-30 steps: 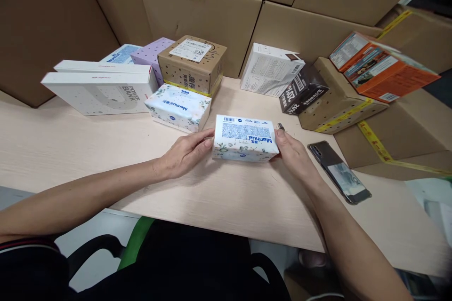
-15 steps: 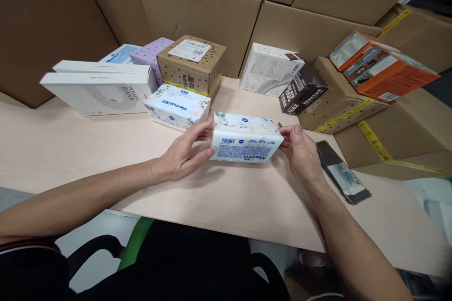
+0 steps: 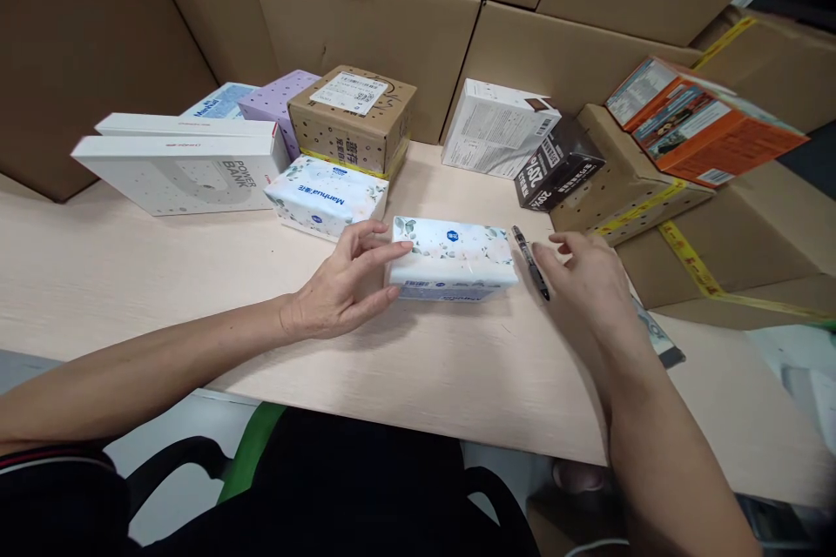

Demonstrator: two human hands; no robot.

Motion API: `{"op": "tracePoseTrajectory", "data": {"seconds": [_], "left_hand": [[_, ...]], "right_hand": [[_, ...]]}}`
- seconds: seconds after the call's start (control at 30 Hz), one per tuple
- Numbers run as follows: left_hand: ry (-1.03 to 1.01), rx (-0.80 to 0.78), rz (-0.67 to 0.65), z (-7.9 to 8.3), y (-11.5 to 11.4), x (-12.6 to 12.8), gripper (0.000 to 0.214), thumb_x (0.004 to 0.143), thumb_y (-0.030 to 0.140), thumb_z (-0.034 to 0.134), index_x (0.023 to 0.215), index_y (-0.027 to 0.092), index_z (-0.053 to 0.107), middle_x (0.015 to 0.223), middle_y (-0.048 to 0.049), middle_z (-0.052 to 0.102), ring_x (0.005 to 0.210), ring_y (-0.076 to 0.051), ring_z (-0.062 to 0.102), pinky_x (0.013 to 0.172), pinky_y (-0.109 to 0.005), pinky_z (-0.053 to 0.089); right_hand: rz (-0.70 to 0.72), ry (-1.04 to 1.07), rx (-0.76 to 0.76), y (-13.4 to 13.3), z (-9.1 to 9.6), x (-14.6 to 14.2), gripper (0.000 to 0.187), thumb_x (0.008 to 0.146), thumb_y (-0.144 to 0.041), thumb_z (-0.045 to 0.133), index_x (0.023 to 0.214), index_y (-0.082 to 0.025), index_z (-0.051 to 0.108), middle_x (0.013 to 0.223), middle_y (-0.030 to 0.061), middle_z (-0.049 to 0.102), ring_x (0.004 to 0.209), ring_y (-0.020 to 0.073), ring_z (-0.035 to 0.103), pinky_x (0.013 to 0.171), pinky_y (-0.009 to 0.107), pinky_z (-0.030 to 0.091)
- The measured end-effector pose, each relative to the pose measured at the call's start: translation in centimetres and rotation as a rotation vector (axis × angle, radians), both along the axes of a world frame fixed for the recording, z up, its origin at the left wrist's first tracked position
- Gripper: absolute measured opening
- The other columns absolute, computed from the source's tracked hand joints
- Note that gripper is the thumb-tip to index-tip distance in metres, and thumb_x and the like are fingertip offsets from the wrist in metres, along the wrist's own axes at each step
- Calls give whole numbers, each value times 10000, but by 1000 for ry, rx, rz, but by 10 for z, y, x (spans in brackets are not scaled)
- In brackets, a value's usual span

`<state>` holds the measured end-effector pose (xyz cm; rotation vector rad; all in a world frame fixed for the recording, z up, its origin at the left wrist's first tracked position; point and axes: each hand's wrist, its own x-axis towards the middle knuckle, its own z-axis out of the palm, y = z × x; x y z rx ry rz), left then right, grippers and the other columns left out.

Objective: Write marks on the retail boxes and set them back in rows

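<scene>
A white floral tissue pack (image 3: 454,245) rests on the table before me. My left hand (image 3: 349,283) is at its left end, the index finger on the top and the thumb against the front edge, lightly gripping that corner. To the pack's right lies a dark pen (image 3: 532,263). My right hand (image 3: 591,283) is just right of the pen, off the pack. Its thumb and index finger are apart with nothing between them; the other fingers are curled and partly hidden. A phone (image 3: 657,335) lies mostly covered by that hand and wrist.
A second tissue pack (image 3: 330,194), a brown carton (image 3: 356,117), a purple box (image 3: 274,104) and white power bank boxes (image 3: 183,178) stand back left. At back right are a white box (image 3: 496,130), a black box (image 3: 558,170) and an orange box (image 3: 711,126) on a carton. Large cartons (image 3: 366,17) wall the back.
The tissue pack has tipped back and down onto the table. My right hand has let go of it and moved right, uncovering the pen and covering more of the phone. My left hand stays at the pack.
</scene>
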<state>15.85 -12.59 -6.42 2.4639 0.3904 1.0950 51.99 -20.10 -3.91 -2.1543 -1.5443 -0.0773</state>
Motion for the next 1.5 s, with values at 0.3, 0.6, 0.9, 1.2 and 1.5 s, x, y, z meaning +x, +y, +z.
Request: {"op": "tracePoseTrajectory", "data": {"seconds": [0.3, 0.6, 0.9, 1.2, 1.5], "left_hand": [[74, 48, -9, 0, -4, 2, 587, 975, 223, 624, 1516, 345, 432, 1482, -109, 283, 1227, -246, 555, 1052, -473, 605], [80, 158, -41, 2, -5, 8, 600, 958, 214, 635, 1510, 300, 416, 1557, -139, 275, 1281, -262, 558, 1032, -437, 627], [128, 326, -91, 1, -7, 13, 596, 977, 212, 601, 1538, 196, 398, 1573, -235, 430, 1417, -351, 537, 996, -447, 635], [166, 376, -48, 4, -7, 12, 533, 991, 214, 575, 1500, 179, 419, 1526, -237, 489, 1346, -322, 613, 976, -410, 646], [156, 389, -43, 0, -6, 13, 476, 999, 189, 562, 1457, 153, 440, 1511, -238, 495, 1334, -309, 621, 945, -386, 664]], "right_hand": [[-83, 15, -285, 7, -7, 10, 244, 783, -377, 684, 609, -258, 561, 640, 96, 633, 758, 333, 656, 730, 464, 473], [40, 990, 351, 0, 40, -10, 167, 804, -363, 639, 811, -286, 490, 665, 20, 670, 507, 177, 589, 513, 342, 481], [403, 1108, 291, -12, 64, -85, 234, 898, -447, 541, 1028, -285, 650, 937, 59, 776, 801, 241, 745, 814, 469, 607], [404, 990, 189, -3, 43, -98, 226, 915, -452, 680, 922, -235, 617, 744, -2, 717, 602, 136, 661, 565, 279, 545], [428, 774, 193, -8, 43, -101, 235, 955, -413, 632, 824, -220, 600, 665, -25, 673, 537, 109, 602, 535, 246, 483]]}}
